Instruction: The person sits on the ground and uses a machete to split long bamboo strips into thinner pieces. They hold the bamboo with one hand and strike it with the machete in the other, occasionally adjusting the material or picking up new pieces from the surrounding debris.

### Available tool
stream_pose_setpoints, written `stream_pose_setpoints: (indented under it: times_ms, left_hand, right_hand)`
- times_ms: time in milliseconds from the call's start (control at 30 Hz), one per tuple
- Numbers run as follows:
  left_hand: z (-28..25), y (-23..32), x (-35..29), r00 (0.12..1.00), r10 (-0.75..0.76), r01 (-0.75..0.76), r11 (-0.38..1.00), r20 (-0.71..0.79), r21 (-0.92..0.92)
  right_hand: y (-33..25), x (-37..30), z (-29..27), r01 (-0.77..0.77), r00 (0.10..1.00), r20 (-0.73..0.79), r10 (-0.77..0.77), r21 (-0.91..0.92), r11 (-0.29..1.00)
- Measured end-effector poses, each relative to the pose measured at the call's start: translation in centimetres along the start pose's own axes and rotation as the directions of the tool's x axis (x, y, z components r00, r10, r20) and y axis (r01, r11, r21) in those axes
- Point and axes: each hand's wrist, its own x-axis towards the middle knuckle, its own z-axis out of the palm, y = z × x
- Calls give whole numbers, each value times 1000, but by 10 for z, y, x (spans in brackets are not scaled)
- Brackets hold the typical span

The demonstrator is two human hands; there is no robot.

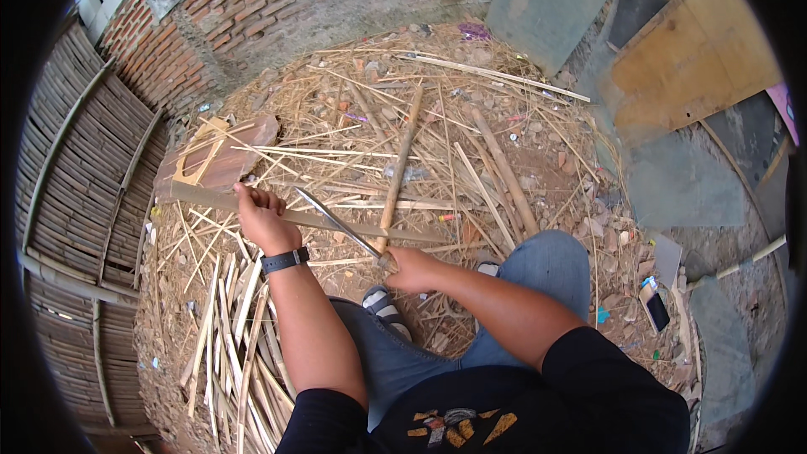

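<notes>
My left hand is closed around a long flat bamboo slat, which lies nearly level across the view in front of me. A long knife is in my right hand, its fingers wrapped round the handle. The blade points up and to the left and crosses over the slat, just right of my left hand. Whether its edge touches the slat I cannot tell. Below the slat's right part, a round wooden pole runs away from me along the ground.
Split bamboo strips are heaped at my lower left, with more scattered ahead. Another pole lies to the right. A brown board rests at far left. A phone lies at right near grey sheets. A bamboo wall stands left.
</notes>
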Motion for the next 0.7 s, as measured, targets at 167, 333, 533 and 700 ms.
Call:
stream_pose_setpoints:
  times_ms: [167,333,533,700]
  left_hand:
    - [-2,-1,1,1000,6,-6,1000,-20,18]
    - [-1,-4,2,1000,-3,3,1000,-24,8]
    - [-3,-5,2,1000,-11,12,999,-13,30]
    - [-2,-6,1,1000,-22,23,999,-11,31]
  right_hand:
    - [11,7,6,26,999,-22,-28,-84,996]
    - [24,12,14,68,994,-71,-78,-131,989]
    - [8,4,5,-7,1000,-10,7,-32,999]
    - [14,6,8,2,1000,-22,-3,-17,1000]
